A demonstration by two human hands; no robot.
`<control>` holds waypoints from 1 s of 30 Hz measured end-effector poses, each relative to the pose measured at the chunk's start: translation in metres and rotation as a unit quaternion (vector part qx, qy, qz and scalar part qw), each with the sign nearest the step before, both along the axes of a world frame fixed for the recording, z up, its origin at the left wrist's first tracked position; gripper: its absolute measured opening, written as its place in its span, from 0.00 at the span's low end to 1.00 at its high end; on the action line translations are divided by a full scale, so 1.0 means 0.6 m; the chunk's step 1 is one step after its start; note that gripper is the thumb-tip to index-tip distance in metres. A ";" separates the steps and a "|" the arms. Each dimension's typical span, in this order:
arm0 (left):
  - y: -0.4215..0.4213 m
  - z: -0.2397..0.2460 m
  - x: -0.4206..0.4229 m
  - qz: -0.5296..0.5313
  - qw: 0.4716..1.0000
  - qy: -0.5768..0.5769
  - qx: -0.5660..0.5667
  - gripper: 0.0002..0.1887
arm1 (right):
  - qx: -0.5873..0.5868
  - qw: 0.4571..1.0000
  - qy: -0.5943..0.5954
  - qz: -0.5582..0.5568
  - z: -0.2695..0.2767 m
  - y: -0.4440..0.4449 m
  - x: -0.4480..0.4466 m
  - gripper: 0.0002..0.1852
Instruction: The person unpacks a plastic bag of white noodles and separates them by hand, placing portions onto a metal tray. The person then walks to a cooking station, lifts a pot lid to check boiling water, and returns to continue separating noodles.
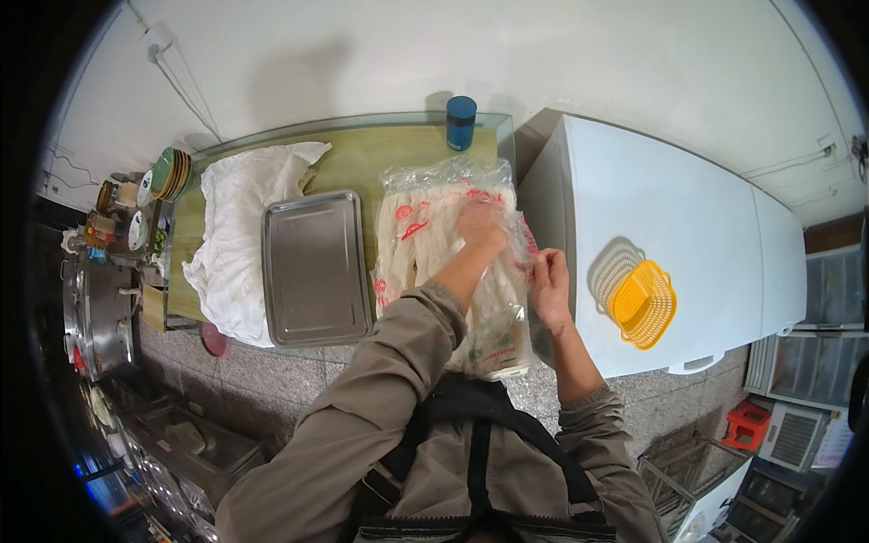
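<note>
A clear plastic bag with red print (407,234), full of pale noodle-like strands, lies at the table's right end in front of me. My left hand (483,227) is inside or under the film at the bag's upper right; its fingers are blurred by the plastic, so I cannot tell what they hold. My right hand (551,275) pinches the bag's right edge between thumb and fingers. A metal tray (316,271) lies left of the bag, partly over a white cloth bundle (234,237).
Behind the bag stands a blue cylindrical container (461,125). On the right, a white chest freezer (692,210) carries a yellow plastic basket (641,305). Stacked plates (170,175) stand at the table's far left. A red stool (747,424) is on the floor at right.
</note>
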State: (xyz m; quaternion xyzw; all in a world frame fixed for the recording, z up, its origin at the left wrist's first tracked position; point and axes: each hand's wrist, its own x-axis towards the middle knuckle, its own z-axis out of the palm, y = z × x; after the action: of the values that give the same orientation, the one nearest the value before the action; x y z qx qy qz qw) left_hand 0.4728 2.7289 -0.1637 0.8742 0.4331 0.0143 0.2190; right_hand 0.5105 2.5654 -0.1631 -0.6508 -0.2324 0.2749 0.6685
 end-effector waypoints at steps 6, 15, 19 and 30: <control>0.011 0.083 -0.079 -0.043 0.992 -0.012 -0.118 0.29 | -0.015 1.000 0.008 -0.004 -0.031 -0.014 0.024 0.06; 0.006 0.117 -0.284 0.013 0.846 -0.338 -0.412 0.34 | -0.064 0.992 0.066 -0.087 -0.093 -0.062 0.042 0.05; -0.035 0.174 -0.302 0.074 0.765 -0.531 -0.356 0.27 | -0.084 0.992 0.053 -0.080 -0.107 -0.068 0.051 0.06; -0.001 0.179 -0.241 0.039 0.856 -0.440 -0.269 0.37 | -0.033 0.928 -0.245 0.277 0.163 0.033 -0.076 0.33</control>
State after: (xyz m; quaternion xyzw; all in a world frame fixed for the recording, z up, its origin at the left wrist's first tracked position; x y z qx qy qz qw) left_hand 0.3281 2.7280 -0.0564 0.6661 0.3126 0.2891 0.6124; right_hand 0.4651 2.5850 -0.0653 -0.6297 -0.5507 0.2885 0.4658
